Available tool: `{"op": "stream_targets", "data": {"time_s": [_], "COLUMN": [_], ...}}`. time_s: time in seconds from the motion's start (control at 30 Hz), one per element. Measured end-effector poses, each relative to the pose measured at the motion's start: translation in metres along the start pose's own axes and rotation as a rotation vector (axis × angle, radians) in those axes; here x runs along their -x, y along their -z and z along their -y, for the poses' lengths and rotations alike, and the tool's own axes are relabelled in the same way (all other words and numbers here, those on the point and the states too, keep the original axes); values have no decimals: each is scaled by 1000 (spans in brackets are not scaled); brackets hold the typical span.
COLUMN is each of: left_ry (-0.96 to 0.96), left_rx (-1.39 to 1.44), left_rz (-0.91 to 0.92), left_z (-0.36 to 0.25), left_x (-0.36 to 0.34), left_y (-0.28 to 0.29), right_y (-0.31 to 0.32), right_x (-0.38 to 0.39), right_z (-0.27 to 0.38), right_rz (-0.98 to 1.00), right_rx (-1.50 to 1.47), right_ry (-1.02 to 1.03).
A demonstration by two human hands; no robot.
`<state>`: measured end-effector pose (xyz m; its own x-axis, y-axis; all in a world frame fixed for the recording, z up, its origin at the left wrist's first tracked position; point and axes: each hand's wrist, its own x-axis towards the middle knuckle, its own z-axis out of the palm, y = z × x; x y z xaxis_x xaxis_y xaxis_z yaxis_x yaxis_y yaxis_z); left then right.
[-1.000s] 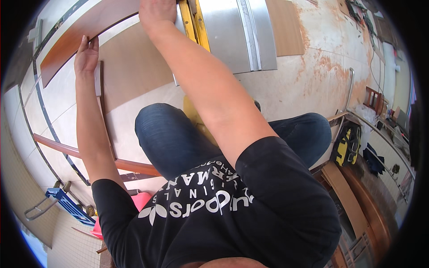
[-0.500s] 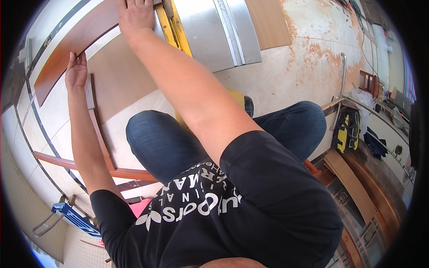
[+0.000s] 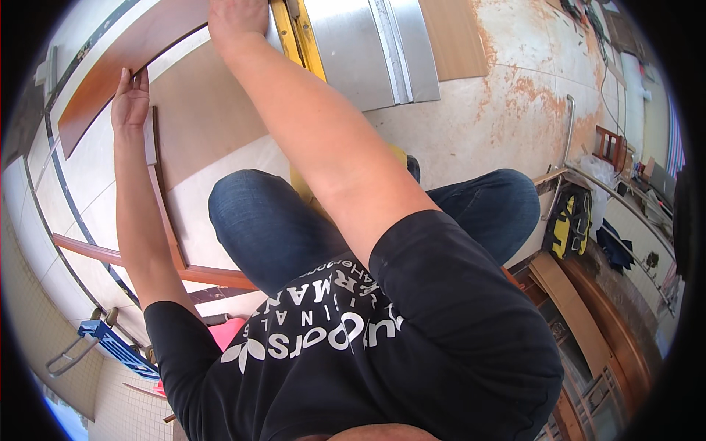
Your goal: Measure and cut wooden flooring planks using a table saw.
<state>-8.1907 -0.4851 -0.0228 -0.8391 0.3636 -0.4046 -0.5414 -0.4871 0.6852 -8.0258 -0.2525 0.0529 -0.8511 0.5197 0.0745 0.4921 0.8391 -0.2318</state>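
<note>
A long reddish-brown wooden board (image 3: 151, 45) stretches across the upper left. My left hand (image 3: 131, 101) grips its near edge, palm up, with a finger showing in front of the edge and the others partly behind the board. By the board's right end, my right hand (image 3: 239, 26) rests beside a yellow rail (image 3: 303, 37); the upper edge of the picture cuts off its fingers. Right of that rail lies a silver metal table (image 3: 357, 55) with a slotted track (image 3: 392, 48) along it.
A light brown panel (image 3: 202, 110) lies below the board, another brown sheet (image 3: 460, 40) beyond the metal table. Wooden strips (image 3: 209, 276) cross near my left knee. A blue folding cart (image 3: 121, 349) stands lower left. A black-and-yellow bag (image 3: 570, 224) sits right, near a metal rail (image 3: 569, 132).
The view has shifted slightly, so the metal table and board sit a little higher and further right. Both hands stay at the board; my right hand's fingers have slipped out of the picture.
</note>
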Motion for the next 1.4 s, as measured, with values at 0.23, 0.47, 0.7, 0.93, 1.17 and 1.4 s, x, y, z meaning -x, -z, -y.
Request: {"op": "stream_targets", "data": {"time_s": [0.23,0.47,0.7,0.93,1.17,1.4], "left_ry": [-8,15,5,-8,-12,-6], "left_rx": [-19,14,23,2,-3,1], "left_rz": [-11,-7,5,-11,-18,-16], "left_z": [0,2,1,4,2,1], "left_x": [5,-5,-4,3,0,-1], "left_y": [0,3,8,1,6,7], "right_y": [16,12,3,-11,-9,-4], "right_x": [6,5,4,2,3,6], "right_z": [2,-2,0,-2,1,0], "right_rz": [68,54,56,-25,-24,-7], "right_rx": [27,45,-73,-33,45,-11], "right_ry": [13,5,-8,10,25,19]}}
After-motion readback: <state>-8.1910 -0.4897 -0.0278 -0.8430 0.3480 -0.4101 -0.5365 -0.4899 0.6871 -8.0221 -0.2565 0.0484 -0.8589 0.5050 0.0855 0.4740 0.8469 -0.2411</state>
